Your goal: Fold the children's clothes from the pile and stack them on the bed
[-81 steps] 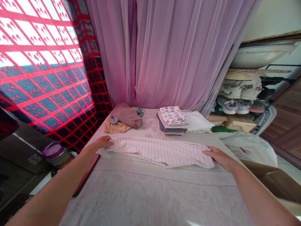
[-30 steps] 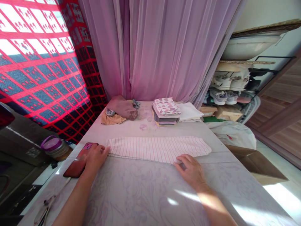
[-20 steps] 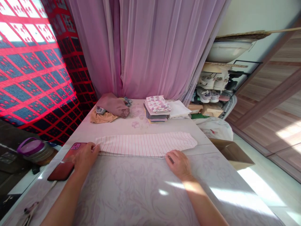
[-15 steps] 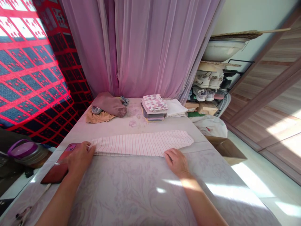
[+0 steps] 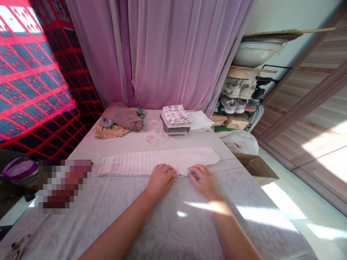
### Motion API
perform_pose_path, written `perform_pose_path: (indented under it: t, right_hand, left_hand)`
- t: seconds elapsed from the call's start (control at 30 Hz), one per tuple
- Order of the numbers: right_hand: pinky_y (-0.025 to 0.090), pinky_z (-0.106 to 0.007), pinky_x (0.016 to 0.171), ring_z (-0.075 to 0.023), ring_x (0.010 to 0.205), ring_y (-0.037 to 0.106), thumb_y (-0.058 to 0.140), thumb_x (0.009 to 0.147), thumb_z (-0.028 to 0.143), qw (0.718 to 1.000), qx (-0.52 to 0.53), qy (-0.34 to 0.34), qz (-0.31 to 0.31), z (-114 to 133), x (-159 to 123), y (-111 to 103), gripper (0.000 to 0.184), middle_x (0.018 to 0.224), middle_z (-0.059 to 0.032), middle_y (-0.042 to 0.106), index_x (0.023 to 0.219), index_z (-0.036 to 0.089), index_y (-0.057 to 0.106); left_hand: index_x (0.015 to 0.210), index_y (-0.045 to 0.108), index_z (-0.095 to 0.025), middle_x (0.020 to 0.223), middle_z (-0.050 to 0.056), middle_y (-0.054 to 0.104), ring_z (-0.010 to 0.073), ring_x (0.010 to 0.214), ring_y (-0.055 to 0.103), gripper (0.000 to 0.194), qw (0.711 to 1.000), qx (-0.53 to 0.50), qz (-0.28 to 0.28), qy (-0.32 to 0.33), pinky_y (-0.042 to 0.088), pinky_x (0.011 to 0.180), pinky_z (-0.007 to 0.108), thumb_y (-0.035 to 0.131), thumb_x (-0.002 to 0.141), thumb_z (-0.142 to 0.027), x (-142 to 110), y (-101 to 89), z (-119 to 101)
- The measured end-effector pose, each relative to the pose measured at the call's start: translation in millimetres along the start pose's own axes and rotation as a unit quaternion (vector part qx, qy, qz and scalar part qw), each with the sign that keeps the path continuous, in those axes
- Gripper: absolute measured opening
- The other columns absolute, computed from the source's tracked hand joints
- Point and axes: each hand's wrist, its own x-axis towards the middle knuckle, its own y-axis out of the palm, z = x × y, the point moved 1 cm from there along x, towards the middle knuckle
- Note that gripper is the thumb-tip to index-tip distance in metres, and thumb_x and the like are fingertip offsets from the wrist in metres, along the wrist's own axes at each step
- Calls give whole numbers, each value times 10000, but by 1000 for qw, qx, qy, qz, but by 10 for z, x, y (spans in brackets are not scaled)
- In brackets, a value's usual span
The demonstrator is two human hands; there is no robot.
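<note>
A long folded strip of pink-and-white striped cloth [image 5: 157, 161] lies across a pale lilac floral cover [image 5: 173, 227]. My left hand [image 5: 160, 179] rests on the strip's near edge, around its middle. My right hand [image 5: 202, 180] sits just beside it on the same edge, with a small grey spot showing by its fingers. I cannot tell whether either hand grips the cloth. Beyond the strip lie a stack of folded clothes [image 5: 175, 121], a white folded cloth [image 5: 200, 121], and a crumpled mauve cloth [image 5: 119, 116] on a tan one [image 5: 108, 133].
A pixelated patch [image 5: 63, 186] covers the spot where a phone lay at the left. A purple-lidded jar [image 5: 18, 173] stands beyond the left edge. A cardboard box [image 5: 256, 168] and white plastic bag [image 5: 240, 141] sit at the right, below a shoe rack [image 5: 238, 97].
The striped cloth went from a loose spread to a narrow folded strip. My left hand moved from beside the phone rightward to the strip's middle, next to my right hand.
</note>
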Motion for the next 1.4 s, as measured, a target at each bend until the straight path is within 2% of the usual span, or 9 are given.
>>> perform_pose_path:
  t: [0.13,0.33,0.47,0.57,0.73,1.0,1.23,1.3,1.4]
  right_hand:
    - [504,-315,813,-188,895,617,515,885,234,1000,-11,-2,6,12,13,18,191,916,-49,655,948,242,696]
    - [473,-301,800,-186,892,599,464,910,195,999,-46,-25,-3,94,71,-23,253,931,-65,655,997,219,700]
    - [438,-297,728,-187,813,584,484,873,144,986,-108,-67,104,297,138,-36,278,847,-50,652,996,238,715]
    - [417,-309,705,-198,794,598,507,862,148,964,-176,-42,196,434,182,-39,270,840,-54,673,1025,235,704]
    - [400,-310,697,-193,789,618,477,896,171,945,-225,5,239,520,146,-83,227,860,-66,694,986,210,682]
    - [404,-305,624,-178,721,554,489,874,166,972,-183,-77,124,399,-188,-77,244,829,-66,655,982,241,694]
    - [447,-305,687,-177,759,582,473,850,143,988,-86,-83,93,325,-207,-118,258,851,-53,675,901,242,706]
    - [460,-301,730,-177,800,609,449,866,169,995,-78,-29,59,155,-143,-232,286,896,-48,697,920,249,717]
    - [472,-316,767,-199,870,633,434,888,253,982,-113,150,0,-270,14,-447,308,1007,-73,704,1011,227,715]
  left_hand:
    - [1100,684,-225,1062,57,716,226,1019,603,244,998,-30,51,-34,447,912,374,553,895,-224,297,165,-171]
    - [974,719,-236,888,44,734,211,881,641,212,990,-57,68,-111,461,778,309,527,906,-297,471,168,-42]
    - [1022,706,-241,882,39,727,202,875,640,227,989,-64,57,-122,459,755,290,528,906,-321,447,206,16]
    - [1025,704,-242,895,31,734,197,900,633,216,990,-82,39,-104,463,795,296,536,905,-306,399,248,35]
    - [1021,713,-242,979,31,747,197,939,636,199,993,-117,9,-33,456,890,348,566,889,-263,338,286,45]
    - [1100,715,-282,1122,41,687,218,1049,564,285,998,-53,27,28,431,943,396,565,867,-215,272,250,-12]
    - [1297,584,-380,1249,69,577,272,1139,492,401,998,30,44,37,393,961,468,559,897,-373,153,222,-171]
    - [1260,611,-380,1267,68,565,279,1154,483,370,998,33,45,38,382,972,479,566,893,-386,146,229,-208]
    - [1195,653,-334,1249,76,575,284,1141,495,346,998,25,48,16,374,983,496,601,868,-436,182,242,-283]
